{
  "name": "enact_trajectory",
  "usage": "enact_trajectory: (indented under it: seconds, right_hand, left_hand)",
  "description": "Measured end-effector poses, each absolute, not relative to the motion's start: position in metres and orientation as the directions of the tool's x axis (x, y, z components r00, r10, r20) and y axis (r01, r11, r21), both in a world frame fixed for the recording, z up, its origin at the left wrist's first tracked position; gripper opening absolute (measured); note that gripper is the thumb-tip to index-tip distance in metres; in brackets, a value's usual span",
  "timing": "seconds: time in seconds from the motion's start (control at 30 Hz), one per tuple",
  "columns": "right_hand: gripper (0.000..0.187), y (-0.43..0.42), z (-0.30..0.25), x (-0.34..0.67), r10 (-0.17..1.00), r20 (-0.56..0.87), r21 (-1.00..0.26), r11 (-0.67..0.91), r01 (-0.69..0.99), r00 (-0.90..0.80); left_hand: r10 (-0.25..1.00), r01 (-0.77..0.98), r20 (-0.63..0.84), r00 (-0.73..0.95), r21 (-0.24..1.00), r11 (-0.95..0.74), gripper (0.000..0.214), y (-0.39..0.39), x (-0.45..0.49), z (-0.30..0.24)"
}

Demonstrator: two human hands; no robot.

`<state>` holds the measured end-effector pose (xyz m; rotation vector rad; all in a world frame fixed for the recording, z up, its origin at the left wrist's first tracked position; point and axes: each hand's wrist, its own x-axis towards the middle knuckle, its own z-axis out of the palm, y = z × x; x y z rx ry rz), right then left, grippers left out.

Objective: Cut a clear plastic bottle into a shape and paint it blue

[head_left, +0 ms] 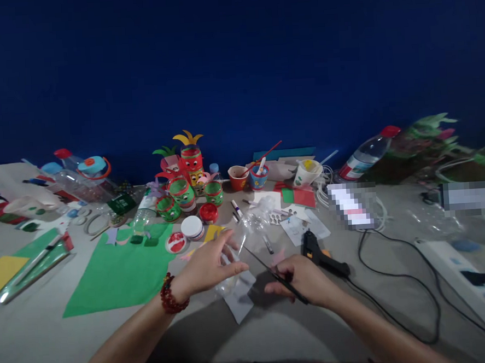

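Note:
My left hand (208,264), a beaded bracelet at its wrist, curls its fingers around a clear plastic bottle (256,220), thumb stretched to the right. The bottle's outline is hard to follow because it is see-through. In my right hand (304,279) is a pair of dark scissors (273,273), seen nearly edge-on, the tip pointing up and left toward the bottle. Whether the blades touch the plastic I cannot tell. Beneath the left hand lies a pale paper piece (239,299). Just right of the right hand rests a black glue gun (323,256).
Green felt-like sheet (116,266) lies left. Painted bottle-bottom cups (180,192) and a white-lidded jar (192,227) stand behind it. Paint cups (239,177) hold brushes at the back. Right are a cord (396,273), a power strip (462,277) and a red-capped bottle (366,155).

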<state>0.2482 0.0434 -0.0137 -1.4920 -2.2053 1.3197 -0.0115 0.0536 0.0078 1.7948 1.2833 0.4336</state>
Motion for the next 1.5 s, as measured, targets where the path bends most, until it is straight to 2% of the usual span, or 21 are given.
enact_trajectory:
  seconds: [0.13,0.3,0.47,0.67,0.9,1.1,1.23,1.37,1.5]
  right_hand:
    - [0.069,0.039,-0.017,0.249,0.827,-0.330,-0.761,0.051,0.646,-0.454]
    - [0.071,0.037,-0.019,0.252,0.853,-0.221,-0.755,0.157,0.637,-0.472]
    - [0.072,0.040,-0.020,0.257,0.834,-0.158,-0.733,0.260,0.628,-0.529]
    - [0.070,0.038,-0.013,0.262,0.775,-0.175,-0.703,0.334,0.628,-0.608]
    - [0.071,0.034,-0.012,0.258,0.785,-0.207,-0.710,0.291,0.642,-0.584]
    - [0.066,0.032,-0.006,0.257,0.770,-0.270,-0.662,0.288,0.692,-0.578]
    - [0.066,0.031,-0.002,0.256,0.777,-0.304,-0.644,0.259,0.720,-0.551]
    - [0.064,0.030,0.000,0.254,0.754,-0.352,-0.606,0.268,0.749,-0.555]
    - [0.060,0.031,-0.001,0.254,0.766,-0.338,-0.616,0.258,0.744,-0.546]
  left_hand:
    - [0.884,0.461,-0.217,0.413,0.887,0.003,0.076,0.053,-0.013,0.004]
    - [0.845,0.268,-0.247,0.474,0.955,0.128,0.070,0.054,-0.015,-0.003]
    - [0.678,0.106,-0.334,0.655,0.929,0.355,0.063,0.059,-0.013,-0.002]
    - [0.619,0.156,-0.359,0.698,0.920,0.358,0.066,0.058,-0.010,-0.001]
    - [0.602,0.193,-0.363,0.711,0.924,0.329,0.072,0.056,-0.006,0.001]
    - [0.632,0.358,-0.357,0.688,0.924,0.132,0.071,0.055,0.000,0.000]
    - [0.624,0.348,-0.356,0.696,0.927,0.141,0.073,0.055,0.003,-0.002]
    - [0.627,0.412,-0.359,0.692,0.909,0.066,0.079,0.055,0.004,-0.004]
    - [0.653,0.436,-0.348,0.672,0.900,0.031,0.080,0.054,0.004,-0.003]
